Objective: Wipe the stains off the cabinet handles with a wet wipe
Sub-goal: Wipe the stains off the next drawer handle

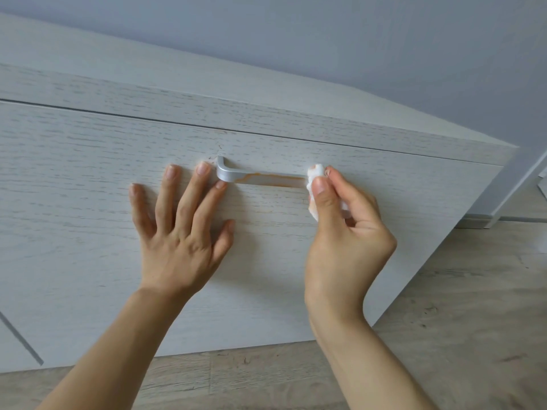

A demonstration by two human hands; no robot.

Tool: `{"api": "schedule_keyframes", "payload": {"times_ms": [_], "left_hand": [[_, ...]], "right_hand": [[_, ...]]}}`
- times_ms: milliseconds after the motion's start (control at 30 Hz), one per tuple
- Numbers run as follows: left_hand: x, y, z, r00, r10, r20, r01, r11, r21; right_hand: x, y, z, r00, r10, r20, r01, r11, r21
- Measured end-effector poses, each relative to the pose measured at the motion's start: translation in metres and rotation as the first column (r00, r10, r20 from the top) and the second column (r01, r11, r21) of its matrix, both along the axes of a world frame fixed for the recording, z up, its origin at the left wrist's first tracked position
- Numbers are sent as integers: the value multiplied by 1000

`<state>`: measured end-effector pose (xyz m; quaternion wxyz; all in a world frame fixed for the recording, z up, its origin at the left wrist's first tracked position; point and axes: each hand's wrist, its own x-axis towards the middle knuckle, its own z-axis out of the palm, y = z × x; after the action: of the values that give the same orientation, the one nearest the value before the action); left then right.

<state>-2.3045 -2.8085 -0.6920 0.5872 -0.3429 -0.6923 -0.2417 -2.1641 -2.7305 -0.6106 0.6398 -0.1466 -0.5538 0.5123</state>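
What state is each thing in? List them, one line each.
cabinet front: shut.
handle: orange stain along the bar, not yet clean.
wet wipe: bunched, at the handle's right end.
left hand: flat on the front.
right hand: pinching the wipe.

Silver handle (260,177), orange streaks; perhaps whitish-grained cabinet (88,179).

No legible text or labels anywhere.
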Motion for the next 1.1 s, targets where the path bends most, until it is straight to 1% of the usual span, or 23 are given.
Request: {"api": "schedule_keyframes", "payload": {"times_ms": [33, 100, 167, 267, 367, 467, 567, 667, 767, 833, 900, 967, 1033, 1100], "left_hand": [[-1, 0, 0, 1000, 2, -2, -2, 1000, 0], [-1, 0, 0, 1000, -1, 0, 1, 1000, -5], [-1, 0, -1, 1000, 7, -8, -7, 1000, -5], [1, 0, 2, 1000, 5, 6, -5, 1000, -12], [4, -3, 4, 999, -39, 28, 39, 999, -7], [6, -6, 8, 998, -63, 22, 63, 998, -11], [8, -7, 9, 998, -40, 52, 40, 999, 9], [7, -8, 11, 994, -6, 108, 4, 1000, 18], [8, -7, 11, 992, -14, 124, 10, 1000, 29], [8, -7, 11, 993, -3, 114, -1, 999, 32], [6, -10, 11, 991, 51, 121, -57, 997, 47], [4, -12, 10, 985, 89, 150, -101, 992, 71], [2, -13, 8, 983, 90, 159, -102, 992, 69], [2, -12, 7, 984, 85, 156, -96, 994, 61]], "right_hand": [[-2, 1, 0, 1000, -12, -14, 12, 1000, -5], [-2, 2, 1, 998, -64, 19, 63, 997, 54], [-1, 3, 1, 996, -78, 45, 73, 992, 98], [0, 6, -1, 994, -106, 29, 101, 985, 138], [1, 7, -2, 981, -181, 70, 152, 941, 303], [-3, 10, -3, 973, -227, 51, 193, 912, 363], [-2, 15, -3, 961, -271, 60, 216, 865, 453], [-1, 18, -4, 958, -281, 51, 229, 864, 447], [2, 20, -6, 955, -292, 50, 230, 838, 495], [4, 22, -7, 953, -301, 32, 250, 843, 475], [1, 20, -7, 955, -297, 12, 261, 856, 446], [-5, 15, -8, 957, -289, -4, 256, 842, 474], [-7, 14, -8, 957, -289, -6, 247, 809, 534], [-7, 17, -7, 955, -296, -5, 255, 815, 521]]}}
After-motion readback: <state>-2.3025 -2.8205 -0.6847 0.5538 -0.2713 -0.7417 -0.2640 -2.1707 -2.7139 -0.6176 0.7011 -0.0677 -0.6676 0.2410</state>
